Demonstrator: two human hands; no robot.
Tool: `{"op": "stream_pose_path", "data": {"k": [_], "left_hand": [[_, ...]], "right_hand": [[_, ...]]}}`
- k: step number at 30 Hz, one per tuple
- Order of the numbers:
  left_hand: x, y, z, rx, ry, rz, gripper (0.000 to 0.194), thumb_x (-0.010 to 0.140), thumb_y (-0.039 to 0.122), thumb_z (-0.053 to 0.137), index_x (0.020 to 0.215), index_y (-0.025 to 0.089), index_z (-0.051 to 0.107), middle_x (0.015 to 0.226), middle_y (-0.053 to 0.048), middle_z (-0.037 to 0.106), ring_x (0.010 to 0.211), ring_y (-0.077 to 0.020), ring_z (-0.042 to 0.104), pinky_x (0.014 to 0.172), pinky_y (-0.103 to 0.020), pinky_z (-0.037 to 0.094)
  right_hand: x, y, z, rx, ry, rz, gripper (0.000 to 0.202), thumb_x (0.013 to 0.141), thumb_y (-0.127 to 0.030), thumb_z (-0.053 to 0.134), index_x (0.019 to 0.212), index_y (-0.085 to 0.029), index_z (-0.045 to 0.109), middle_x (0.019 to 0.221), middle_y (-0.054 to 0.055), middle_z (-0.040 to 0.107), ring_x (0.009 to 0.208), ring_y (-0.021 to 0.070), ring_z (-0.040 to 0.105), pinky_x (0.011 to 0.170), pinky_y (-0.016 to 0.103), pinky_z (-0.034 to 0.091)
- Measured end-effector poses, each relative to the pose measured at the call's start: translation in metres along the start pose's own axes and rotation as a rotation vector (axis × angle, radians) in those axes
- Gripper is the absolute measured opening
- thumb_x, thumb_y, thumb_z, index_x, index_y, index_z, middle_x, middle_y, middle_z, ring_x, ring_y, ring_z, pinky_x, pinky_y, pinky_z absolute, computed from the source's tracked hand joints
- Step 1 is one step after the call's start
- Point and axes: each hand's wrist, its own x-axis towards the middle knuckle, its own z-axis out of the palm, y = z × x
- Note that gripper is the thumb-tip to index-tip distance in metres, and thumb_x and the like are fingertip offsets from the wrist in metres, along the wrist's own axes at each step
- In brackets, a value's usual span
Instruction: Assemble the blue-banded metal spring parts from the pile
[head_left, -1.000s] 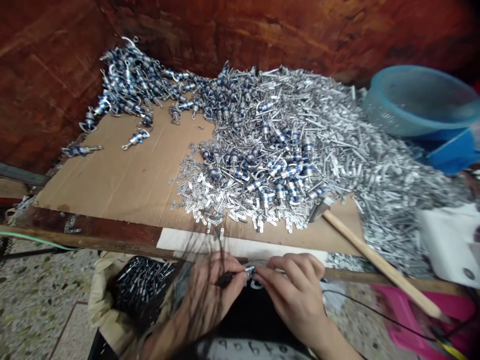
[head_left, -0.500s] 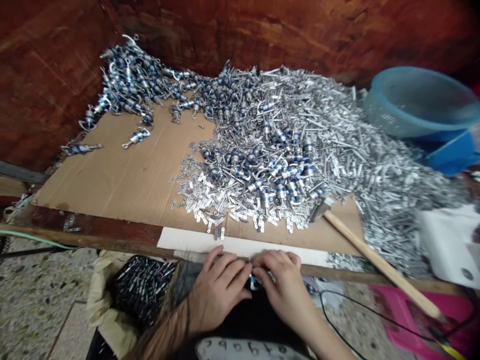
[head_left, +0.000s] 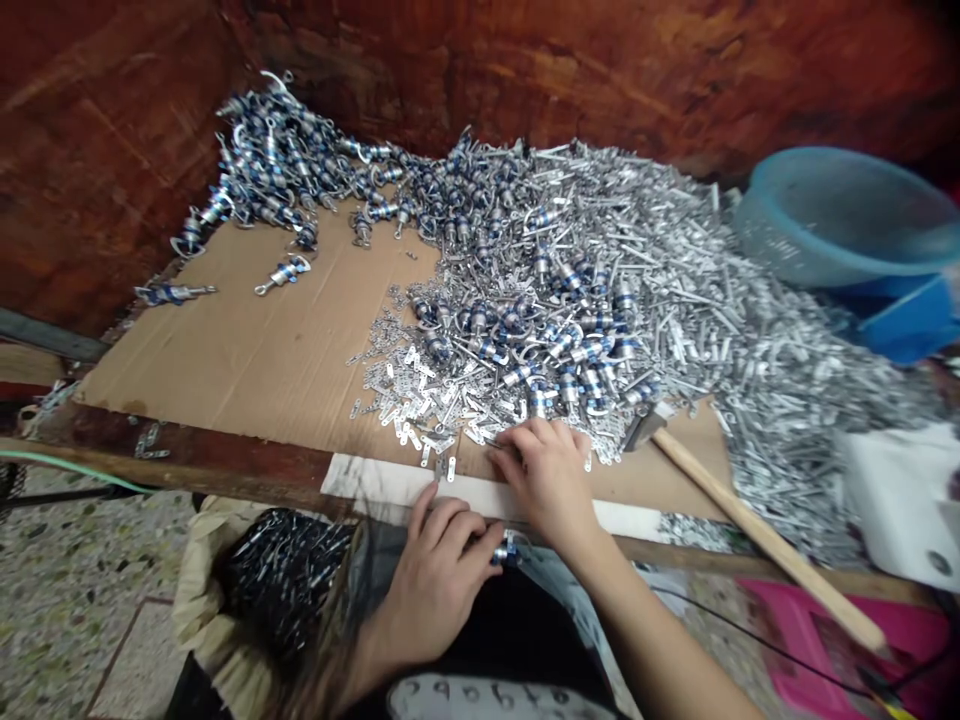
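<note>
My left hand (head_left: 442, 570) is closed around a blue-and-silver cylindrical metal fitting (head_left: 507, 550) at the table's front edge; only one end of the fitting shows past the fingers. Further forward, my right hand (head_left: 546, 475) reaches over the white strip (head_left: 390, 483) to the near edge of the small flat metal plates with holes (head_left: 420, 405). Its thumb and fingers are pinched together there, and whatever lies between the fingertips is too small to name. Many similar blue-and-silver fittings (head_left: 570, 370) lie just beyond this hand.
A hammer (head_left: 765, 535) with a wooden handle lies at right, overhanging the edge. Heaped metal rods (head_left: 675, 260) spread toward a blue plastic basin (head_left: 847, 215). Cardboard (head_left: 247, 340) covers the table's left. A sack (head_left: 199, 560) of dark metal parts stands below, and a pink stool (head_left: 810, 640) at lower right.
My right hand has left the fitting beside my left hand and moved forward to the flat plates. My left hand keeps hold of the fitting. The view has shifted slightly.
</note>
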Motion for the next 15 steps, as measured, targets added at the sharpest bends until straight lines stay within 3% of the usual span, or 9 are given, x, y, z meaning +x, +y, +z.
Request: {"op": "stream_pose_path", "data": {"k": [4,9,15], "left_hand": [[-0.001,-0.001,0.001,-0.051,0.047,-0.008,0.023,0.087,0.023,0.052,0.108,0.018,0.061,0.087,-0.004,0.065,0.09,-0.0212,0.055,0.1,-0.05,0.036],[-0.003,-0.002,0.003,-0.144,0.157,-0.032,0.008,0.085,0.021,0.057,0.085,0.018,0.064,0.081,-0.001,0.066,0.092,-0.0191,0.056,0.102,-0.046,0.037],[-0.003,-0.002,0.005,-0.178,0.186,-0.034,0.005,0.083,0.018,0.06,0.085,0.018,0.064,0.079,0.0,0.067,0.091,-0.0193,0.057,0.101,-0.046,0.038]], "right_hand": [[0.003,0.0,0.003,-0.035,-0.025,-0.013,0.016,0.089,-0.025,0.049,0.08,-0.019,0.061,0.082,0.005,0.059,0.082,0.0217,0.047,0.072,0.036,0.026],[-0.036,0.006,-0.011,0.119,-0.047,-0.086,0.011,0.088,-0.022,0.051,0.082,-0.022,0.06,0.082,0.001,0.059,0.08,0.0182,0.047,0.072,0.033,0.026],[-0.07,0.003,-0.002,0.081,-0.014,-0.196,0.014,0.09,-0.02,0.047,0.086,-0.022,0.06,0.08,0.001,0.06,0.078,0.0182,0.047,0.078,0.035,0.028]]}}
